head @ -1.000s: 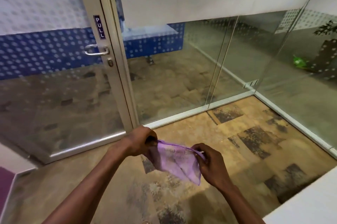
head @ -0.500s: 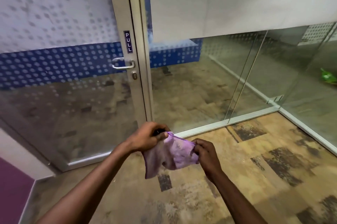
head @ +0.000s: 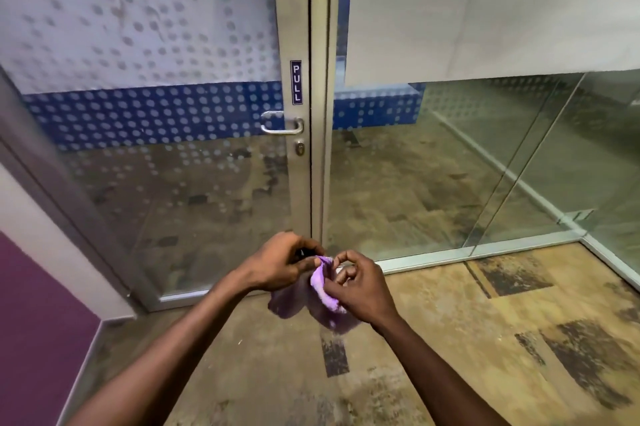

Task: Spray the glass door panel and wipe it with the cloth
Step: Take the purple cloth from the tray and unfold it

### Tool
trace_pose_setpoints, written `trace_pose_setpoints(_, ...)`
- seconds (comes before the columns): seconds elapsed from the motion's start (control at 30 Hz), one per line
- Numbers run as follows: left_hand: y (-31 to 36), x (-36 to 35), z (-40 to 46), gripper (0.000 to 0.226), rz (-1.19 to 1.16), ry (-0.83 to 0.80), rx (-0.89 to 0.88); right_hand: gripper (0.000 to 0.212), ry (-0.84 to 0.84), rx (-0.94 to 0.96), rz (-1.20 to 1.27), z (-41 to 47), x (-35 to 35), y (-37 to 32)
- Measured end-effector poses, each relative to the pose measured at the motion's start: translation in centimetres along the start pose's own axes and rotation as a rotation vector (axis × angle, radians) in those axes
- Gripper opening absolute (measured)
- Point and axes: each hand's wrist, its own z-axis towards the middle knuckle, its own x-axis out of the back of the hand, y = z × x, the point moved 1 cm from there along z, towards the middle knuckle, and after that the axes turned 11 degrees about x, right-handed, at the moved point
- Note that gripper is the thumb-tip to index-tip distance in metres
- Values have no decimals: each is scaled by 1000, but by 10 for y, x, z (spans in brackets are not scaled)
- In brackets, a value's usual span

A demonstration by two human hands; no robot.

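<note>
Bunched tighter now, the purple fleecy cloth (head: 320, 290) is pinched by both hands' grip, left hand (head: 277, 263) and right hand (head: 360, 287), partly hiding it; the frosted glass door panel (head: 156, 114) is cut off above.

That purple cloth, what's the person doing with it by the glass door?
A person stands before the glass door, bunching a purple cloth in both hands: left hand and right hand grip it together. It isn't touching the glass, and no spray bottle is in view, so wiping hasn't begun.
</note>
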Motion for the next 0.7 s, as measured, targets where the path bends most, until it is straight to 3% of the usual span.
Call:
trace_pose_setpoints(0.1, -13, 10, -2, 17, 3, 18, -27, 30, 39, 92, -223, 17, -12, 5)
trace_pose_setpoints(0.23, -31, 26, -6, 17, 20, 66, -17, 17, 53, 267, -413, 39, -25, 15)
trace_pose_setpoints(0.3, -39, 32, -8, 18, 55, 67, -19, 22, 67, 337, -529, 45, -30, 14)
trace_pose_setpoints(0.4, -53, 40, -14, 19, 100, 82, 5, 26, -61, 386, -708, 58, -37, 12)
trace_pose_setpoints(0.53, -77, 55, -25, 21, 166, 142, 34, 33, -265, 385, -666, 73, -42, 6)
trace_pose_setpoints(0.7, -103, 69, -40, 16, 192, 196, 94, 38, -528, 403, -420, 85, -54, -3)
